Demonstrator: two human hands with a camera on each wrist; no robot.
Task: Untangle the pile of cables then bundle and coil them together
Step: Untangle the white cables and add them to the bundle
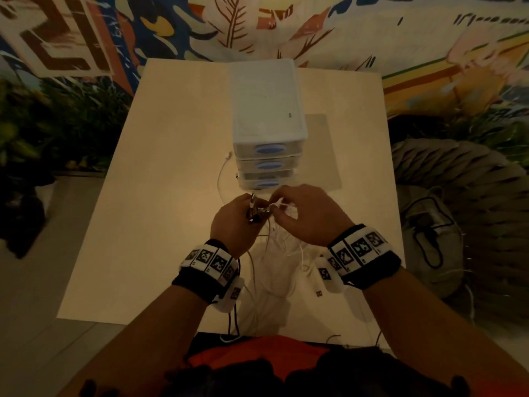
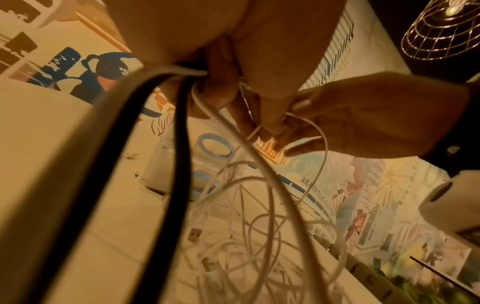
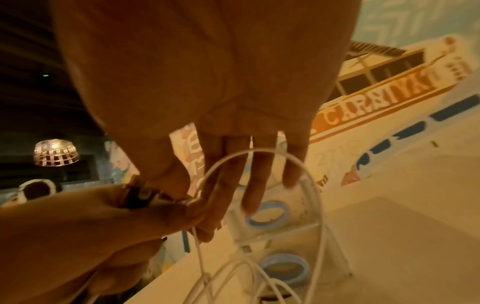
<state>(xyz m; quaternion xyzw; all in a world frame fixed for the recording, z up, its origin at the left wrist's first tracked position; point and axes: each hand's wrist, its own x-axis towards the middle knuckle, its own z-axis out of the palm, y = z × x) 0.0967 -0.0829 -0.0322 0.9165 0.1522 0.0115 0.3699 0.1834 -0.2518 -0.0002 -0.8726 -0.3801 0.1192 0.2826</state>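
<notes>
Here left hand [image 1: 233, 222] clutches cable ends [image 1: 255, 211]; right hand [image 1: 307, 213] pinches white cable [image 3: 262, 153]; drawer unit [image 1: 267, 116] just behind.

The right hand [image 3: 207, 82] fills the top centre of the frame, palm toward the camera, fingers pointing down and loosely spread. A white cable [image 3: 306, 176] arches in a loop across the fingers [image 3: 253, 185] and runs down to the bottom centre, where more white strands cross. From the lower left, the left hand [image 3: 85, 232] reaches in, fingers curled round a bunch of cable ends with dark and metallic plugs [image 3: 140, 195], meeting the right thumb and forefinger. Behind, a white drawer unit [image 3: 280, 232] with blue oval handles stands on a pale table [image 3: 402, 236]. A painted mural [image 3: 389, 98] fills the upper right; a wire lampshade [image 3: 55, 153] glows at left.
</notes>
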